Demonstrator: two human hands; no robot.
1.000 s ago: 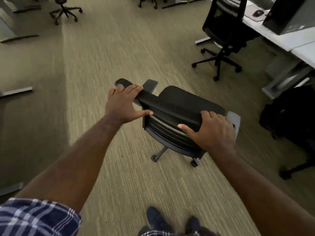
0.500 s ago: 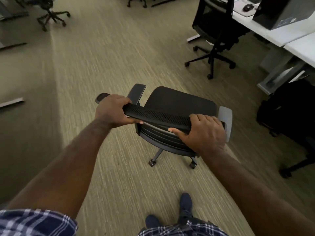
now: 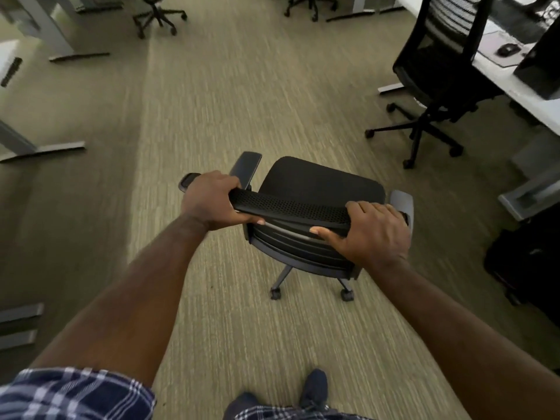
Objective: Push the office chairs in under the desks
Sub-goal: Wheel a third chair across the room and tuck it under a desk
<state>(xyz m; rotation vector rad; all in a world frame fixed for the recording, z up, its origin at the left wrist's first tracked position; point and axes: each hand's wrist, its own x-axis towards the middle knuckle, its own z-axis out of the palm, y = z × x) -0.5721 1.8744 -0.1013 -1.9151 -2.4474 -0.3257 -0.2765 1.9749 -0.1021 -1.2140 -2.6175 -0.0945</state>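
Observation:
A black office chair (image 3: 321,183) with grey armrests stands on the carpet in the middle of the aisle, its back towards me. My left hand (image 3: 212,201) grips the left end of its mesh top rail, fingers curled over it. My right hand (image 3: 372,234) grips the right end of the same rail. A white desk (image 3: 515,86) runs along the right edge, with another black mesh chair (image 3: 436,71) standing in front of it.
Grey desk legs (image 3: 45,150) stand along the left side of the aisle. Two more wheeled chairs (image 3: 157,16) are at the far end. A dark bag or chair (image 3: 527,262) sits at the right. A mouse (image 3: 508,49) and dark box (image 3: 542,62) lie on the desk.
The chair has rolled forward along the aisle with both hands on its top rail, and I have stepped after it. My left fingers have curled tighter over the rail.

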